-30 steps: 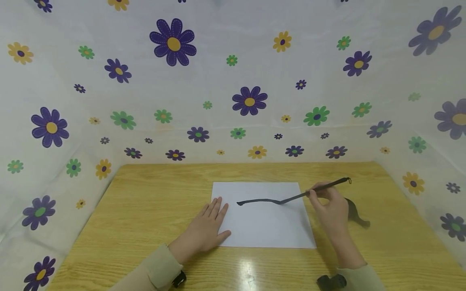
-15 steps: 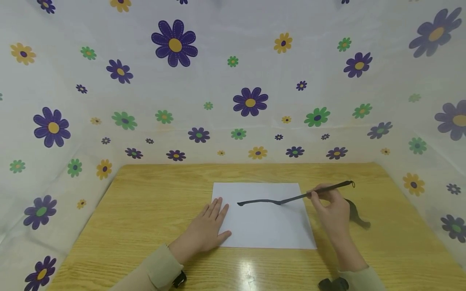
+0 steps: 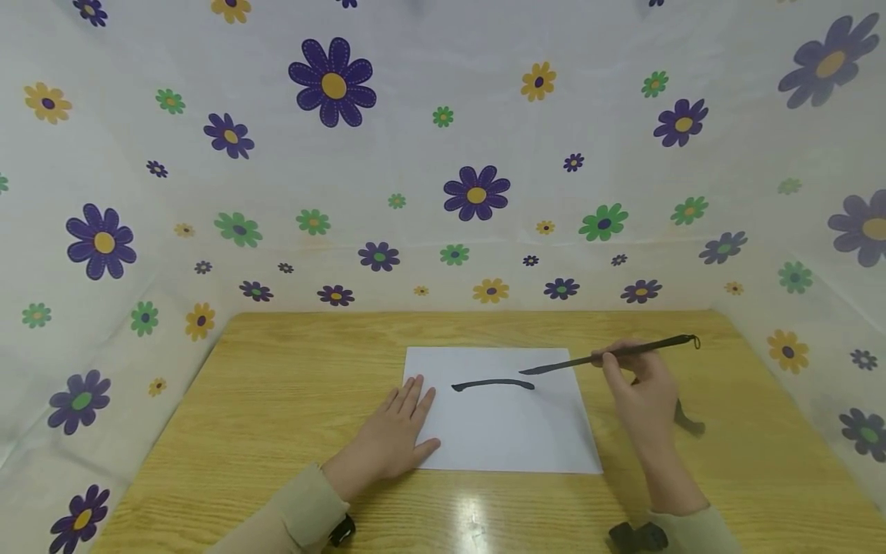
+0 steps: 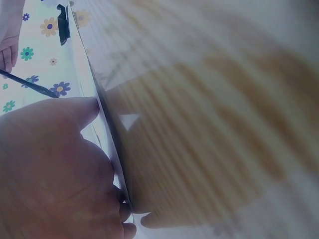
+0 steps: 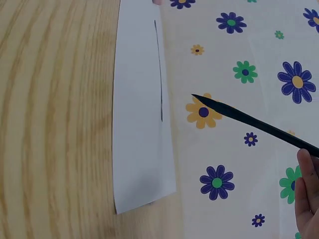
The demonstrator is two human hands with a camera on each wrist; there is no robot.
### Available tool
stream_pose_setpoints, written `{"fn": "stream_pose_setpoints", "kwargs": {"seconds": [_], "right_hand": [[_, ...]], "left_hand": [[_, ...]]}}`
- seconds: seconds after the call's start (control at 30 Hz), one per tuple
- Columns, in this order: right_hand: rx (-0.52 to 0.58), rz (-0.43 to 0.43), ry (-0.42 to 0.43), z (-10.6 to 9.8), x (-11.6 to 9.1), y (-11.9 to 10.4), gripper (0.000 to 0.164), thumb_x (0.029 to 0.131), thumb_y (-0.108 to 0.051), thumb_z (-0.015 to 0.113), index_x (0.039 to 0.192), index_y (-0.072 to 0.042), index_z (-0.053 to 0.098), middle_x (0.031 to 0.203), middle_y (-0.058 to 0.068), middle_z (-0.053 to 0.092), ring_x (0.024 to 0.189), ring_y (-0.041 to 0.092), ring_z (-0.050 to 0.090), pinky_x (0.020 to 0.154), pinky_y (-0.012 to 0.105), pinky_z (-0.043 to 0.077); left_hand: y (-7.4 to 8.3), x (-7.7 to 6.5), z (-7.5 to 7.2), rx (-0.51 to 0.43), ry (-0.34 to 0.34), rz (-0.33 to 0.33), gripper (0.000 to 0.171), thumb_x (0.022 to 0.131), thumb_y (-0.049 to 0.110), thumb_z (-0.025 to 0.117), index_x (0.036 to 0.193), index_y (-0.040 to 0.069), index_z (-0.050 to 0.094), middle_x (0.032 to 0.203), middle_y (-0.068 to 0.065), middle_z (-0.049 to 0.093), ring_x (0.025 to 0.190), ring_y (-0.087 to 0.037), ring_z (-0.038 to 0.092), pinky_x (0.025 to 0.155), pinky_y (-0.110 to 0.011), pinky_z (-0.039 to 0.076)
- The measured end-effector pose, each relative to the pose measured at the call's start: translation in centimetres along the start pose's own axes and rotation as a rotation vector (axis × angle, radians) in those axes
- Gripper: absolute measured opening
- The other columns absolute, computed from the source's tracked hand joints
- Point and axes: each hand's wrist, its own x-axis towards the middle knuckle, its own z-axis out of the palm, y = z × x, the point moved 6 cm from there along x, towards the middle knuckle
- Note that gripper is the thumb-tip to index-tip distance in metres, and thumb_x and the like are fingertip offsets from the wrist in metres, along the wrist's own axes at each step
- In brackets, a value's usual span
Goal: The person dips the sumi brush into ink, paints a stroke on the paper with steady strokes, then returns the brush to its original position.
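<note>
Left hand (image 3: 388,438) flat, fingers extended, resting on the left side of a white paper sheet (image 3: 512,431); sheet lies on wooden table (image 3: 291,400). Single black stroke (image 3: 494,382) on it. Right hand (image 3: 645,396) pinches a black brush (image 3: 574,362), tip clear of the paper. Dark object (image 3: 689,422) partly hidden behind that hand, identity unclear. Flower-print sheeting (image 3: 415,154) at back.

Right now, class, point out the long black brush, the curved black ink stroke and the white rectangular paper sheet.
Long black brush (image 5: 259,124), right wrist view: on its slim shaft.
Curved black ink stroke (image 3: 494,382), head view: at its middle.
White rectangular paper sheet (image 3: 505,423), head view: on its bare surface.
</note>
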Motion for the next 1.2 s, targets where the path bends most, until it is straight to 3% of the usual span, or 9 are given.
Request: {"fn": "stream_pose_setpoints", "kwargs": {"seconds": [0.93,1.2], "right_hand": [[0.050,-0.137,0.036,-2.0,2.0,-1.7,0.008,0.090,0.020,0.063,0.098,0.019,0.065,0.092,-0.025,0.075,0.079,-0.010,0.071,0.081,0.005,0.055],[-0.005,-0.108,0.055,-3.3,2.4,-1.5,0.008,0.092,0.018,0.063,0.099,0.016,0.068,0.092,-0.028,0.074,0.079,-0.012,0.070,0.081,0.004,0.053]], "left_hand": [[0.0,0.0,0.0,0.012,0.005,0.004,0.080,0.109,0.054,0.049,0.168,0.004,0.026,0.177,-0.022,0.017,0.166,-0.037,0.020,0.134,-0.050,0.025],[0.1,0.0,-0.1,0.004,0.003,0.007,0.080,0.109,0.053,0.050,0.168,0.003,0.027,0.177,-0.022,0.018,0.165,-0.037,0.020,0.134,-0.051,0.026]]}}
